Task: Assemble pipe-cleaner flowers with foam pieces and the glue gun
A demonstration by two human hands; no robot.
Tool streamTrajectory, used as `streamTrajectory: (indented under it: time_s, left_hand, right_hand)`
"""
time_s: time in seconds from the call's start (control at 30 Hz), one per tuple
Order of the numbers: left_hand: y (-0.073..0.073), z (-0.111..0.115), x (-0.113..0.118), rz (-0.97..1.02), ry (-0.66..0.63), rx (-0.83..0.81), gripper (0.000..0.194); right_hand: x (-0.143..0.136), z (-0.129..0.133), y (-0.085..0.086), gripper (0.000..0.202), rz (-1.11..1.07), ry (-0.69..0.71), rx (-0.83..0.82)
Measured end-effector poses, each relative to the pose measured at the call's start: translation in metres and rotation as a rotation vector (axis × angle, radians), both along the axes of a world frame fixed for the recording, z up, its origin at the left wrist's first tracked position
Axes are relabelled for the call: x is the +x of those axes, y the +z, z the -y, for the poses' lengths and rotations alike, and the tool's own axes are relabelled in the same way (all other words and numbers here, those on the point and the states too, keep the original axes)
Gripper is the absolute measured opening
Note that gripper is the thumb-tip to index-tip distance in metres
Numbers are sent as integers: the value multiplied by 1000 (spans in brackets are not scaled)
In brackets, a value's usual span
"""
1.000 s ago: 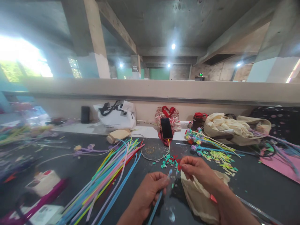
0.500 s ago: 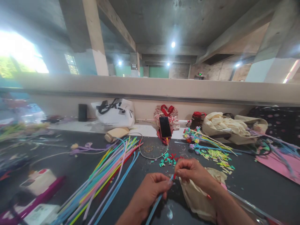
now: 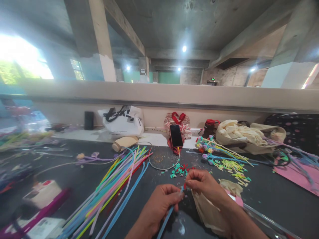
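Now, blue strip (image 3: 166,220): slanting up from the bottom edge to just below the centre of the frame, its tip meeting the red piece (image 3: 184,186); a second ago the two stood apart.
Right hand (image 3: 206,186): has come in from the right; thumb and forefinger are pinched on the red piece, with almost no shift in the last half second.
Left hand (image 3: 160,202): lower centre, thumb and fingers closed about the blue strip just short of its tip, much as they were a second ago.
Meaning of the change: my judgement is that the work has gone from bringing the parts together to fitting them at the tip.
Contact at the tip: too small and too covered by fingertips to tell whether the red piece is around the blue strip, beside it or only touching.
Blue strip's lower end: cut off by the bottom edge.
Cream cloth (image 3: 205,210): lower right of centre, partly behind the right hand and forearm, so its full shape is hidden.
Green and red bits (image 3: 178,171): loose just above the hands, the nearest ones partly screened by the right hand.
Far left of the frame: smeared; the heaped things there cannot be named.
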State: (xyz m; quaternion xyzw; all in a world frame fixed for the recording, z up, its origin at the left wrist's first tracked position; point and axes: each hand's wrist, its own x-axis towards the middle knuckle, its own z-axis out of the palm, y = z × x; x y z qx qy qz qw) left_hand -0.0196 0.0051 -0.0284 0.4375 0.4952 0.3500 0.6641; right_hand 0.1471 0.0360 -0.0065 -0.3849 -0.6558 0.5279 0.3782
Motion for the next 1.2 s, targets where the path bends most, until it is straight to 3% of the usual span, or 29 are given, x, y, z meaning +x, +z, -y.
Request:
streamTrajectory:
  time_s: [0.47,1.0,1.2]
  left_hand:
    - [0,0,0,93,11,-45,42]
    - [3,-1,-3,22,26,168,30]
    - [1,-2,-2,45,56,137,26]
  right_hand:
    - [-8,1,-3,20,-6,46,8]
    - [-10,4,1,16,-4,61,22]
    - [-11,3,-1,20,-33,60,2]
